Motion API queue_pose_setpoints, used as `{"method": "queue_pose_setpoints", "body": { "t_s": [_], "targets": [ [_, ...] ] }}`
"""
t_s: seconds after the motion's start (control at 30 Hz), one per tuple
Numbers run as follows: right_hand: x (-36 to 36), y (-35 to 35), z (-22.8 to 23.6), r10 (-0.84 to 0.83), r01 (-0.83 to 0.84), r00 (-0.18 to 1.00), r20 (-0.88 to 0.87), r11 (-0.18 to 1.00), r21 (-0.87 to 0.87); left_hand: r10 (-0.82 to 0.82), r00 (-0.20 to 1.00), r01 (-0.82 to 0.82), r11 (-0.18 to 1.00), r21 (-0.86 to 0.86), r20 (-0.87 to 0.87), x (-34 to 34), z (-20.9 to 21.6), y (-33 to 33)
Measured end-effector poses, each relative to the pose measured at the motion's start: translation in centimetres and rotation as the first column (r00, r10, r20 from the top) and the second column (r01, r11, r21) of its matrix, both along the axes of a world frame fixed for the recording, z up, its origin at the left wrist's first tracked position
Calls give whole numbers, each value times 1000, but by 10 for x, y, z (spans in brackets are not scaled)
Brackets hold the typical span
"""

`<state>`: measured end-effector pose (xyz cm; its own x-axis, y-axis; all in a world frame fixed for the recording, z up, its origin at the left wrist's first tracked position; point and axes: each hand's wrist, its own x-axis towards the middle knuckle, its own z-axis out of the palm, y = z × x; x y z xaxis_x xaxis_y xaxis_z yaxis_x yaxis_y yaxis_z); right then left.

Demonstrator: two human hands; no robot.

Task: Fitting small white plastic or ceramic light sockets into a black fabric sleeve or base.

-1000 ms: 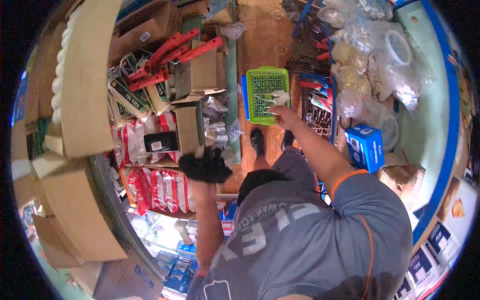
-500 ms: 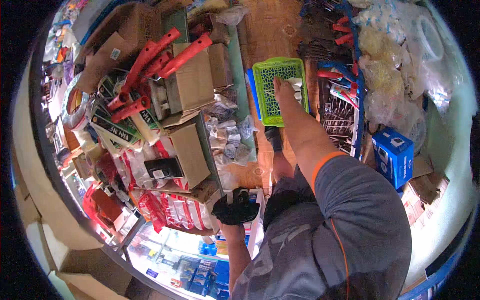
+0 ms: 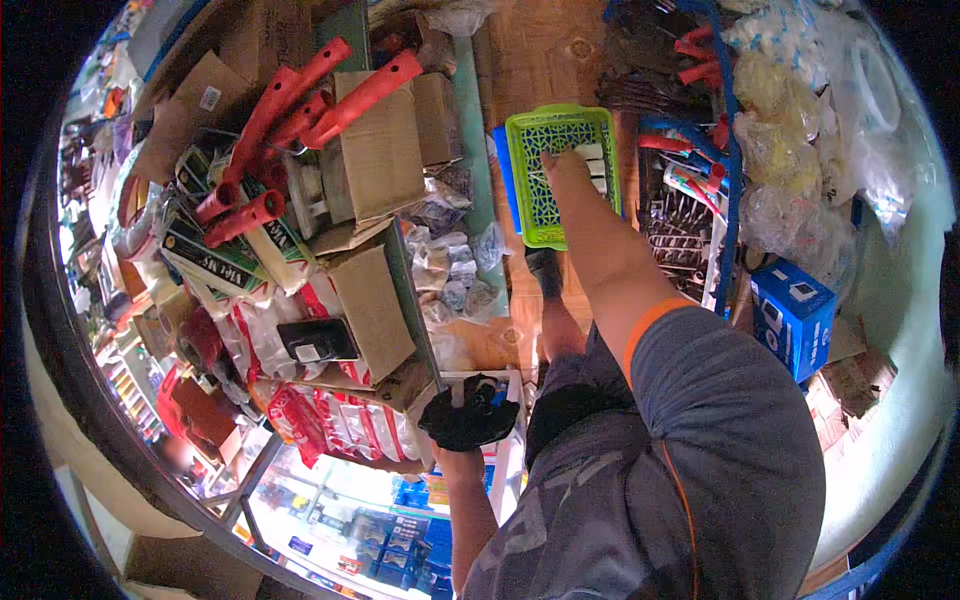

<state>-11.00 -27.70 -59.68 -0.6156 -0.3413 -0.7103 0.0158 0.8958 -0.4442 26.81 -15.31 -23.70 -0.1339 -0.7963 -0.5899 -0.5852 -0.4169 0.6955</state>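
My right arm stretches out over a lime-green plastic basket (image 3: 616,150) with a lattice floor. Inside the basket is my right hand (image 3: 566,166), beside some white pieces (image 3: 592,162); its fingers are mostly out of sight, and whether it grips one of the pieces is unclear. Lower down, my left hand (image 3: 458,462) is closed around a bunched black plastic bag (image 3: 470,412), which covers most of its fingers. The bag is above the edge of a lit glass display case (image 3: 330,500).
Cardboard boxes (image 3: 385,140) with red tubular pieces (image 3: 290,120) and packaged goods crowd the left. Along the right are a rack of dark metal parts (image 3: 675,235), clear plastic bags (image 3: 790,170) and a blue box (image 3: 795,315). Behind the basket lies wooden-toned flooring (image 3: 550,60).
My right hand has shifted slightly within the basket, and its fingers show less. The left hand keeps the black bag in nearly the same spot. The whole view has tilted a little.
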Motion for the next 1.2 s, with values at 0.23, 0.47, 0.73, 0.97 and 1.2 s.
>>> {"method": "queue_pose_setpoints", "body": {
  "t_s": [0.23,0.47,0.73,0.97,1.2],
  "targets": [
    [20,-16,27,-45,30,996,-72,979,-202,606,691,-469,790,395,-393,-7,5,-6],
    [-29,25,15,611,-573,406,-679,749,332,465,796,-363,879,308,-388,-4,6,0],
    [-56,34,14,814,-746,371,-448,548,378,-146,986,156,978,-137,81,8,2,8],
    [-54,37,38,779,-709,346,-523,582,397,310,913,-277,948,154,-267,-8,12,-9],
    [-31,51,109,564,-671,692,-451,733,-113,-161,986,142,947,-289,-45,-18,38,-37]
  ]
}}
